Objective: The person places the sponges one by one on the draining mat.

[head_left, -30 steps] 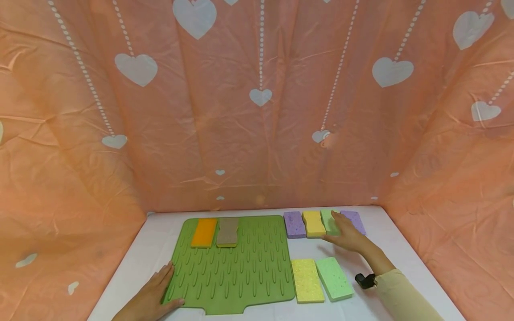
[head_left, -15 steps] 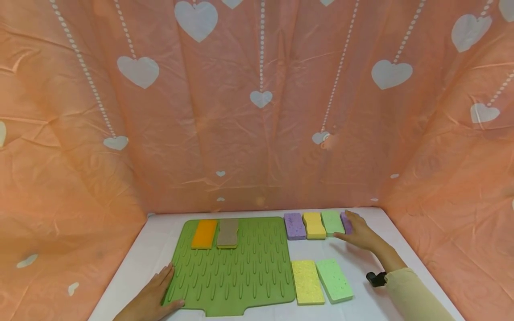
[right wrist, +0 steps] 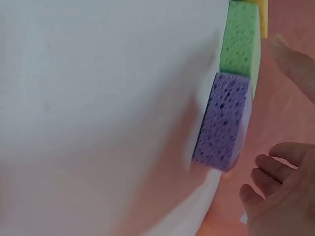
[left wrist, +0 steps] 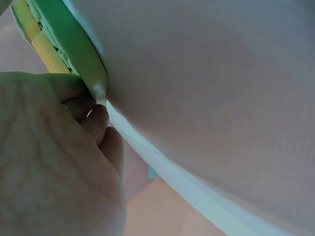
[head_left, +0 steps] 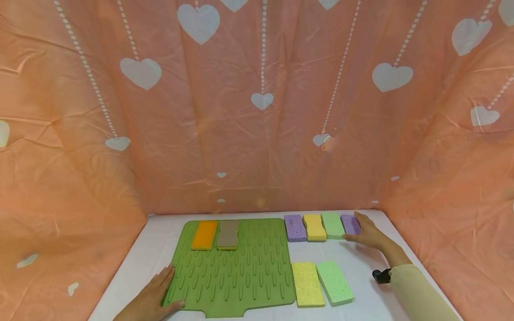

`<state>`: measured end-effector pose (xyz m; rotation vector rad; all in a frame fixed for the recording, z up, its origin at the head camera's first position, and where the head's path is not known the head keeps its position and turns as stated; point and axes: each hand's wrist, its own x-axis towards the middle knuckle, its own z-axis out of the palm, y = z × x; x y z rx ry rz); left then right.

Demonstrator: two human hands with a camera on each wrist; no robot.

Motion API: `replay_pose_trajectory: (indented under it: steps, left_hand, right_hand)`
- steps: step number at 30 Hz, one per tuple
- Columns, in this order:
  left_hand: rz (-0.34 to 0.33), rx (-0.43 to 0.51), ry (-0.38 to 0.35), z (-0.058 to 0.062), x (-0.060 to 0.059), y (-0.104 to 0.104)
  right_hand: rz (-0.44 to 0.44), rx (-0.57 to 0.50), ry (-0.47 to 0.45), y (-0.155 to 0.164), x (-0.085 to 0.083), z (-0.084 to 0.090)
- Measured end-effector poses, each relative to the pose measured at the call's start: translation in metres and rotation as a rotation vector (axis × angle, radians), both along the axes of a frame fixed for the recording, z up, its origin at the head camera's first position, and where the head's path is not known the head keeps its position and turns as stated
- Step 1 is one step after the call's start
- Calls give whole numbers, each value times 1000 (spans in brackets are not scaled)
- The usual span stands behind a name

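My left hand (head_left: 151, 295) lies at the left edge of a green ridged mat (head_left: 241, 272), thumb near its front edge. In the left wrist view its fingertips touch the mat's rim (left wrist: 86, 54). At the back right, my right hand (head_left: 370, 232) hovers over the end purple sponge (head_left: 350, 224), covering its right part. Seen from the right wrist, the fingers and thumb of this hand (right wrist: 285, 187) are spread apart beside the purple sponge (right wrist: 224, 120), holding nothing. Left of it stand a light green sponge (head_left: 332, 225), a yellow wavy sponge (head_left: 315, 227) and another purple sponge (head_left: 295, 228).
An orange sponge (head_left: 205, 235) and a grey-topped sponge (head_left: 228, 235) lie on the mat's back left. A yellow sponge (head_left: 308, 284) and a green sponge (head_left: 335, 282) lie right of the mat on the white table (head_left: 132, 258). A pink heart-patterned cloth (head_left: 257, 147) encloses the table.
My right hand has moved rightward from over the light green sponge to over the end purple sponge. The left hand has stayed at the mat's edge.
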<state>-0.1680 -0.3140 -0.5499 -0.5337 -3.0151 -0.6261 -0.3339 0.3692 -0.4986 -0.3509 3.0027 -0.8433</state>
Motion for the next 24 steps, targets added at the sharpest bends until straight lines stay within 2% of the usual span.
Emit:
replay_pose_trajectory:
  steps: [3,6,9,13,16,18,24]
  left_hand:
    - [-3,-36,29,-1,0,0]
    - [5,-37,-3,0,0,0]
    - [4,-39,-2,-2,-1,-1]
    - [-13,-46,67,-9,-1,-4]
    - [2,-32,79,-13,-2,-5]
    - [6,-26,57,-11,-2,-4]
    - [29,16,-69,0,-1,0]
  right_hand:
    - [-13,-13,-47,5,-3,-2]
    - [-9,-26,-81,10,-6,-4]
    - [3,-31,-101,15,-9,-7]
    - [17,-39,-113,19,-10,-9]
    - [29,-53,-117,20,-11,-10]
    - [46,-64,-115,22,-13,-10]
    - [79,-119,-150,26,-14,-13]
